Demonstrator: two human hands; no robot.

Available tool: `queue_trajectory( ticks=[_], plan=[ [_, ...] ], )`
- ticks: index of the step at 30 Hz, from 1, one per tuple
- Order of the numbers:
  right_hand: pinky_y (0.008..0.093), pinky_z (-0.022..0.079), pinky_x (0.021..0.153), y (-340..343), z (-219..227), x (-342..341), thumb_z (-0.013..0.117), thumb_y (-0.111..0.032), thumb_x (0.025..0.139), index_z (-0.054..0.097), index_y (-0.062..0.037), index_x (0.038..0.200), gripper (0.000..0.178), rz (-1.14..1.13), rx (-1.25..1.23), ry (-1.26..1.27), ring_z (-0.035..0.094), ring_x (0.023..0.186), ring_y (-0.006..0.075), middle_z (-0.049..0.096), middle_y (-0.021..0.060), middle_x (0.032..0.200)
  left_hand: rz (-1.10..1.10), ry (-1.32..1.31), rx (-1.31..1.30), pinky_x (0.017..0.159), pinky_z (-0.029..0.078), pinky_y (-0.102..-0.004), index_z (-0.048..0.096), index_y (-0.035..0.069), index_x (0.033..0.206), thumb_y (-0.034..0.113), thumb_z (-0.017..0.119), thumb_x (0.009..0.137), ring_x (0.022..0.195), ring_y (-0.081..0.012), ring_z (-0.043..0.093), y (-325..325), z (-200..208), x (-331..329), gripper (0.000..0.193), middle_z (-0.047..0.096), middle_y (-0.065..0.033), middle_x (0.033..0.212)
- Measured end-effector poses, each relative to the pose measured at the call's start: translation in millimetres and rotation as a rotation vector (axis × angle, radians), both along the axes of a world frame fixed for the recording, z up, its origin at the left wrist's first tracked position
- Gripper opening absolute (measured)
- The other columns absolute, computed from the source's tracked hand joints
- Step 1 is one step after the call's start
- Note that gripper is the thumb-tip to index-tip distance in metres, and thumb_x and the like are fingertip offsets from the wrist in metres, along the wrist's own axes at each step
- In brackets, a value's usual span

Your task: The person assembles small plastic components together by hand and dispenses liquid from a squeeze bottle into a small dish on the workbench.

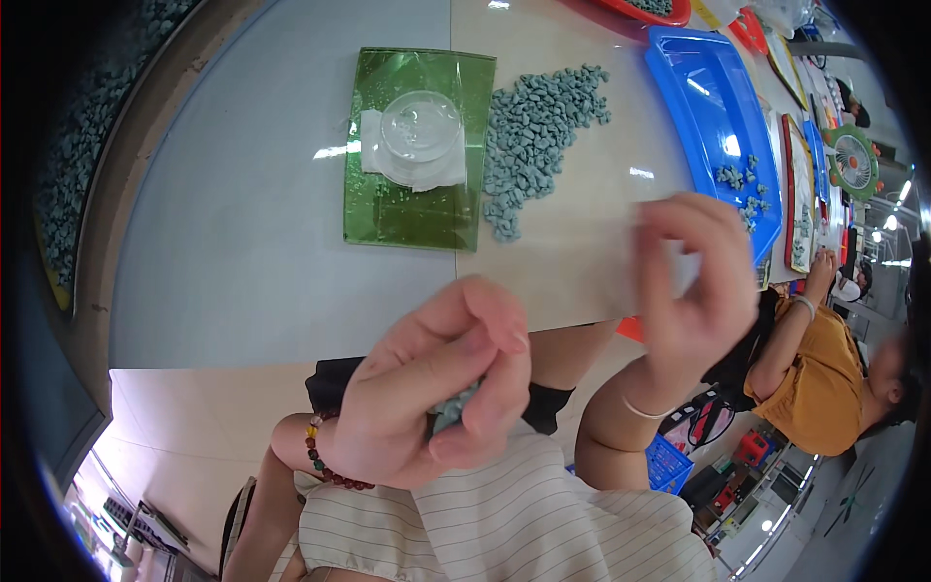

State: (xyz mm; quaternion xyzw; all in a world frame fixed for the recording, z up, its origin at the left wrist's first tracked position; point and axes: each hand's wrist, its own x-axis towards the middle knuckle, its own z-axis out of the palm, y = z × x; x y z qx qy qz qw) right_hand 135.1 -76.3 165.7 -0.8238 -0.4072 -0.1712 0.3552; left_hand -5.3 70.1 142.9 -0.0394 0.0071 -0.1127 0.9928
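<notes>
My left hand (427, 388) is closed in front of my lap, near the table's front edge. Small blue-grey stone-like pieces (451, 412) show between its curled fingers and palm. Thumb and forefinger come together at its top; whatever lies between them is hidden. My right hand (703, 281) is raised to the right, blurred, with thumb and forefinger bent together in a pinch. Anything at those fingertips is too smeared to make out. Beyond the hands, a loose pile of the same pieces (533, 136) lies beside a green glassy slab (417, 228). On the slab, a clear round dish (422, 126) rests over white paper (441, 177).
A blue tray (679, 107) with several clustered pieces stands at the right, close to my right hand. Behind it is a red basin (669, 15). A person in a mustard top (815, 378) sits farther right, near a green fan (853, 163). A raised rim (136, 165) borders the left.
</notes>
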Motion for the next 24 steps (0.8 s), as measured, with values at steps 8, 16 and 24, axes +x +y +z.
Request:
queue_trajectory(
  ticks=[8, 16, 24],
  plan=[
    [0.0313, 0.041, 0.053, 28.2, -14.2, -12.6, 0.065, 0.001, 0.057, 0.059, -0.0044, 0.075, 0.019, 0.228, -0.103, 0.110, 0.050, 0.063, 0.0239, 0.054, 0.0071, 0.072, -0.008, 0.707, -0.022, 0.041, 0.031, -0.0213, 0.044, 0.010, 0.095, 0.029, 0.030, 0.095, 0.048, -0.0102, 0.038, -4.4, 41.3, 8.3, 0.024, 0.047, -0.0041, 0.077],
    [0.0303, 0.037, 0.055, 28.6, -18.4, -14.3, 0.066, -0.006, 0.060, 0.059, -0.0052, 0.076, 0.017, 0.199, -0.170, -0.030, 0.051, 0.063, 0.0210, 0.054, 0.0042, 0.075, 0.063, -0.020, -0.067, 0.042, 0.031, -0.0219, 0.046, 0.010, 0.080, 0.035, 0.025, 0.095, 0.051, -0.0131, 0.039, -6.9, -6.5, -12.3, 0.036, 0.046, -0.0030, 0.068],
    [0.0275, 0.040, 0.053, 28.6, -14.5, -13.3, 0.065, 0.007, 0.053, 0.059, -0.0014, 0.070, 0.020, 0.168, -0.169, -0.119, 0.051, 0.061, 0.0194, 0.054, 0.0066, 0.070, 0.532, 0.021, 1.193, 0.041, 0.028, -0.0204, 0.045, 0.009, 0.058, 0.040, 0.043, 0.090, 0.048, -0.0102, 0.036, 7.4, 5.2, -7.9, 0.045, 0.042, -0.0013, 0.062]
  ],
)
